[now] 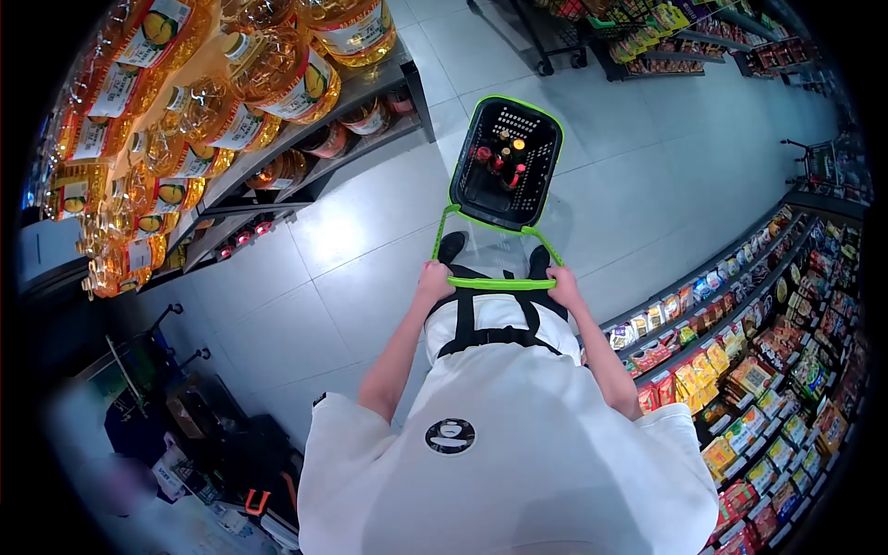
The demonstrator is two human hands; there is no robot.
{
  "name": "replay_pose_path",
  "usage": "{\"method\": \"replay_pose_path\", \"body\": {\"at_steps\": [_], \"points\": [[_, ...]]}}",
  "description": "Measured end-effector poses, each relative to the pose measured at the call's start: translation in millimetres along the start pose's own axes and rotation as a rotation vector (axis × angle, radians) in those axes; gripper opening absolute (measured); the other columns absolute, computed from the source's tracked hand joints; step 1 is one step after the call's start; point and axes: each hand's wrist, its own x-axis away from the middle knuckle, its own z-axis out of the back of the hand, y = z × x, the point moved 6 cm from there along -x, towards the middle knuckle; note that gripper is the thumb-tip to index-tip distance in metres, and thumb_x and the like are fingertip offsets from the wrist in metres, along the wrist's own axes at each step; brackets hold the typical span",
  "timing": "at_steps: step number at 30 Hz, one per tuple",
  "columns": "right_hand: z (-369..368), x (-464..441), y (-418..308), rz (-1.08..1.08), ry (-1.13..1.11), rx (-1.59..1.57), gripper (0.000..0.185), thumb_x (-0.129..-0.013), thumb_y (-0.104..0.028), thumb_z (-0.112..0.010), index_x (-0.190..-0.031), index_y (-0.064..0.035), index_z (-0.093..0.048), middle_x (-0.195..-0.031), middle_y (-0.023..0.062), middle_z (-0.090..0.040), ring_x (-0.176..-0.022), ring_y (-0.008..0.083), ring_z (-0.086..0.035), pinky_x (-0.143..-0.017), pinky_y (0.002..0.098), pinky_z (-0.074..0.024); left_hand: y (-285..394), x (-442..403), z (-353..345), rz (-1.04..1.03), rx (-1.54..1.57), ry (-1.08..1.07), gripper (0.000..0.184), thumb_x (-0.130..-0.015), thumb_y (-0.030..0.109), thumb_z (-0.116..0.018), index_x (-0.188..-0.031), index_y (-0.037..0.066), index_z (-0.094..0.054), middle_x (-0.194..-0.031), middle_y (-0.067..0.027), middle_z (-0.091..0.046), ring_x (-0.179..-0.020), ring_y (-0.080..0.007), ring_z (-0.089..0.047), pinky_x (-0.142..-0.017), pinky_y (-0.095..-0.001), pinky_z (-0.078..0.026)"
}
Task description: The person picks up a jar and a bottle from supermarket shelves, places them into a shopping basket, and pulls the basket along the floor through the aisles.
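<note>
A black shopping basket with a bright green rim stands on the floor in front of my feet. Its green pull handle reaches back to my waist. My left hand is closed around the left end of the handle, and my right hand grips the right end. Inside the basket lie several dark bottles with red and yellow caps; their labels are too small to read.
Shelves of large golden oil bottles rise at the upper left. Packaged goods line curved shelves on the right. A wheeled cart stands ahead, another cart far right. Grey tiled floor stretches between. A blurred person is lower left.
</note>
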Motion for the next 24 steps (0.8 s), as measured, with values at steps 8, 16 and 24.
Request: {"method": "replay_pose_path", "body": {"at_steps": [8, 16, 24], "points": [[93.8, -8.9, 119.9, 0.134, -0.235, 0.116, 0.013, -0.057, 0.000, -0.051, -0.056, -0.0008, -0.038, -0.061, 0.0167, -0.047, -0.068, 0.0377, -0.047, -0.065, 0.0434, -0.0399, 146.7, 7.0, -81.6, 0.202, 0.168, 0.139, 0.013, -0.053, 0.014, -0.061, -0.063, 0.008, -0.065, -0.064, -0.0094, -0.059, -0.073, -0.0255, -0.056, -0.076, -0.0377, -0.041], [175.3, -12.3, 212.5, 0.228, -0.233, 0.231, 0.012, -0.055, 0.001, -0.049, -0.055, -0.0014, -0.038, -0.060, 0.0166, -0.046, -0.070, 0.0372, -0.047, -0.060, 0.0426, -0.0385, 249.9, -31.9, -147.9, 0.104, 0.241, 0.062, 0.021, -0.058, 0.014, -0.057, -0.076, 0.008, -0.067, -0.073, -0.0112, -0.062, -0.080, -0.0276, -0.056, -0.080, -0.0391, -0.040], [191.4, -7.2, 262.4, 0.206, -0.303, 0.354, 0.007, -0.057, -0.002, -0.050, -0.055, -0.0028, -0.044, -0.063, 0.0153, -0.050, -0.074, 0.0359, -0.049, -0.062, 0.0429, -0.0411, 286.2, -58.2, -153.8, 0.158, 0.161, -0.018, 0.017, -0.057, 0.014, -0.056, -0.070, 0.009, -0.065, -0.072, -0.0125, -0.060, -0.083, -0.0275, -0.055, -0.086, -0.0474, -0.031]]}}
